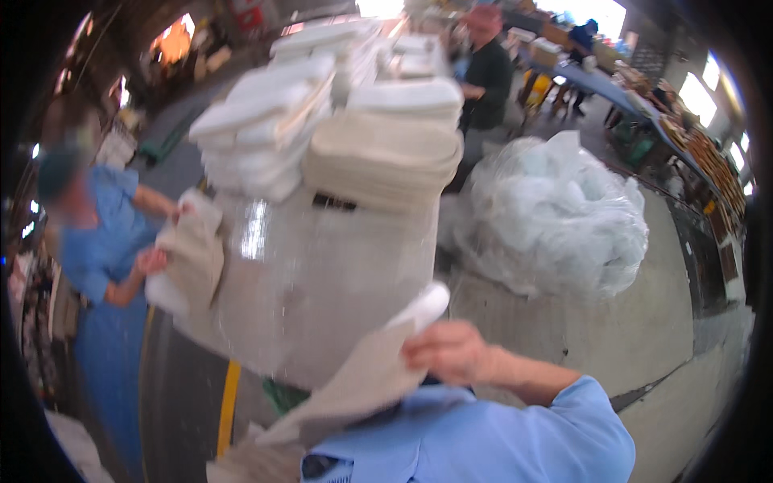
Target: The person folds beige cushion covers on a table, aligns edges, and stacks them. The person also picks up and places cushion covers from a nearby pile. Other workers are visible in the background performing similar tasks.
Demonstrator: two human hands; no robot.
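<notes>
At the near edge of the pale surface (322,282), someone in light blue sleeves has a long beige cloth piece (346,390) gripped by one end. The right hand (447,352) is closed on it, fingers bunched near a rounded white end (427,306) that pokes out past the beige. From there the cloth slants down to the person's left, across the chest — whether any of it rests on the surface, I cannot tell. Nor can I tell how the left hand stands; it is out of sight.

Toward the far side of the surface sits a stack of beige pads (386,161), with white piles (270,117) rising beside and behind it. To the right of the surface slumps a big clear plastic bag (555,217), full of pale, fluffy stuff. Over at the left edge, a co-worker (105,225) in blue holds a beige-and-white piece (193,253) in both hands — and beyond the piles stands another person (487,84), dark-shirted, in a reddish cap.
</notes>
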